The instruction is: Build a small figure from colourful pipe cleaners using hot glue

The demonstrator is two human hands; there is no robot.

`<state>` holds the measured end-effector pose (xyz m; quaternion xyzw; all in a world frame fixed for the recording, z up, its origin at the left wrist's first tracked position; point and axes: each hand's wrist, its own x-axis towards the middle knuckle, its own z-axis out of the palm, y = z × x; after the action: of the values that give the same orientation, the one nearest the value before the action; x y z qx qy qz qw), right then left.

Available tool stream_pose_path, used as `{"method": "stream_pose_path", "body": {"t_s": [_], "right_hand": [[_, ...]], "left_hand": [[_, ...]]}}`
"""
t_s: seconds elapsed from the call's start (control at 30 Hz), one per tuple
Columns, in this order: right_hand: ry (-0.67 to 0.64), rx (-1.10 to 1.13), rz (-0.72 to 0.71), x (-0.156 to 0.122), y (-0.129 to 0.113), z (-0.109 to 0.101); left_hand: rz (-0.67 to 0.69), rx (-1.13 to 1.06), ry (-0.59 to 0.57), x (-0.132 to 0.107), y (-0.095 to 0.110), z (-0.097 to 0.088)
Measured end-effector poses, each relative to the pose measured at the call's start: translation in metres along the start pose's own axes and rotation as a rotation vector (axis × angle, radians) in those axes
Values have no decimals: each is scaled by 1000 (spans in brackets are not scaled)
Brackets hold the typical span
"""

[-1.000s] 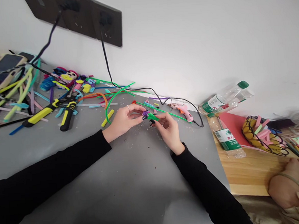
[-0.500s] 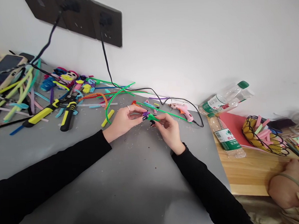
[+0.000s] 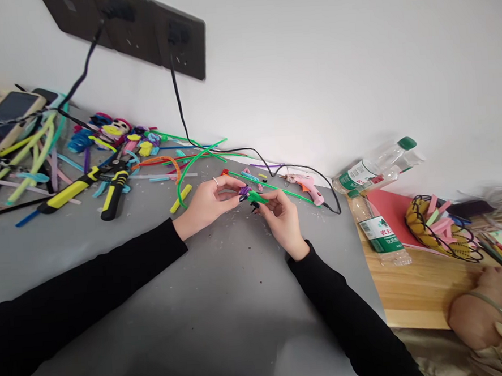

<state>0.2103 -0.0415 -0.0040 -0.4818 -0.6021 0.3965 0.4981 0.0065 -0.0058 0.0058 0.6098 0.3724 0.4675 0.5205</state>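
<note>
As both hands (image 3: 204,205) (image 3: 284,223) pinch, green-purple piece (image 3: 252,196) held

The purple-green piece (image 3: 252,196) is too small to identify.

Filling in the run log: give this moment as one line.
left hand: pinching pipe-cleaner piece | right hand: pinching same piece | nearby: glue gun, pliers
</note>
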Motion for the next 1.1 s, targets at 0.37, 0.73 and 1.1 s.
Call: {"method": "stream_pose_path", "body": {"t_s": [0.37,0.73,1.1], "right_hand": [[9,116,43,2,-2,0],[-73,94,18,2,-1,0],[22,44,-5,3,-9,-6]], "left_hand": [[-15,-2,-15,1,2,-2],[-55,-41,15,3,4,-2],[-101,-61,53,6,-1,-5]]}}
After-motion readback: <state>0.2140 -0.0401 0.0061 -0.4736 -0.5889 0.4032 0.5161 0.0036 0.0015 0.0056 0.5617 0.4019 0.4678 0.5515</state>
